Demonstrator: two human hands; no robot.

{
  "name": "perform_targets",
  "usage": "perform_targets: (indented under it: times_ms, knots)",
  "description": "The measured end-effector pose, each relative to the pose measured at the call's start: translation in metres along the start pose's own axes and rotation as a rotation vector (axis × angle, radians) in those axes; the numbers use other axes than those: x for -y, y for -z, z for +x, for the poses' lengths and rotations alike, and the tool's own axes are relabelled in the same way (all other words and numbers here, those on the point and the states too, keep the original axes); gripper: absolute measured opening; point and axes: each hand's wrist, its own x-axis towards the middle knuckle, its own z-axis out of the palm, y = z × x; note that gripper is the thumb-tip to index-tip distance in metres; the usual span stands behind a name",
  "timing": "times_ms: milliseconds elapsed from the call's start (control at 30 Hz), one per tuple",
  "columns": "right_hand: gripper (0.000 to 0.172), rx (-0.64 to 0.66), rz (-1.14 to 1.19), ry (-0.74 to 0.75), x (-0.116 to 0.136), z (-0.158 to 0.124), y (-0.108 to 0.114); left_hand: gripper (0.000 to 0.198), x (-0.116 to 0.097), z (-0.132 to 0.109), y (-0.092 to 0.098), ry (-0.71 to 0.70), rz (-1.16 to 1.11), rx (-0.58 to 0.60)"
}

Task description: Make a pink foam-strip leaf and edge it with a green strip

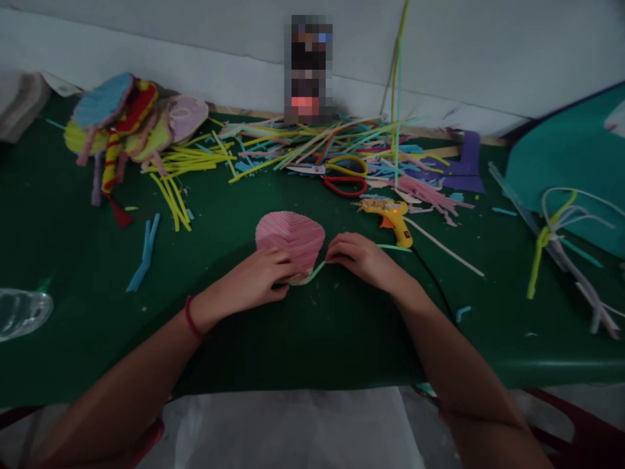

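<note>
A pink, ribbed, petal-shaped piece (293, 234) lies on the green tabletop, made of strips set side by side. My left hand (258, 277) grips its lower edge, with thumb and fingers closed there. Along that edge runs a light green pipe cleaner (318, 269). My right hand (359, 258) pinches this strip just right of the pink piece. More light green strip (394, 247) shows beyond my right hand; whether it is the same length cannot be told. Right behind that hand rests a yellow hot glue gun (390, 212), its nozzle pointing left.
Scissors (342, 174) with red and yellow handles lie before a heap of coloured strips (312, 140). Finished fan-shaped pieces (105, 104) are piled at the back left. A black cord (434, 280) runs beside my right forearm. A clear plastic cup (24, 312) is at left.
</note>
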Motion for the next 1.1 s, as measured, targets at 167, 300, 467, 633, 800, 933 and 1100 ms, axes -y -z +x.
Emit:
perform_targets:
  times_ms: [167,300,467,633,800,933,1100]
  knots:
    - [0.017,-0.038,0.019,-0.006,0.001,0.000,0.000,0.034,0.002,0.001,-0.002,-0.010,-0.026,-0.024]
    - [0.015,-0.059,0.007,-0.021,-0.001,0.002,-0.005,0.033,0.004,0.001,-0.004,-0.022,-0.019,-0.024]
    - [0.013,-0.061,0.012,-0.040,-0.004,0.003,-0.011,0.031,0.004,0.001,-0.004,-0.021,-0.016,-0.018]
    - [0.013,-0.067,0.019,-0.043,-0.006,0.004,-0.014,0.030,0.003,0.001,-0.003,-0.019,-0.020,-0.027]
    - [0.013,-0.070,0.021,-0.052,-0.004,0.004,-0.014,0.027,0.003,0.001,-0.003,-0.005,-0.001,-0.010]
    - [0.012,-0.068,0.030,-0.041,-0.005,0.004,-0.015,0.020,0.000,0.002,-0.002,0.042,-0.008,-0.004]
    - [0.013,-0.086,0.034,-0.026,-0.005,0.004,-0.016,0.020,-0.001,0.003,0.000,0.045,-0.018,0.003]
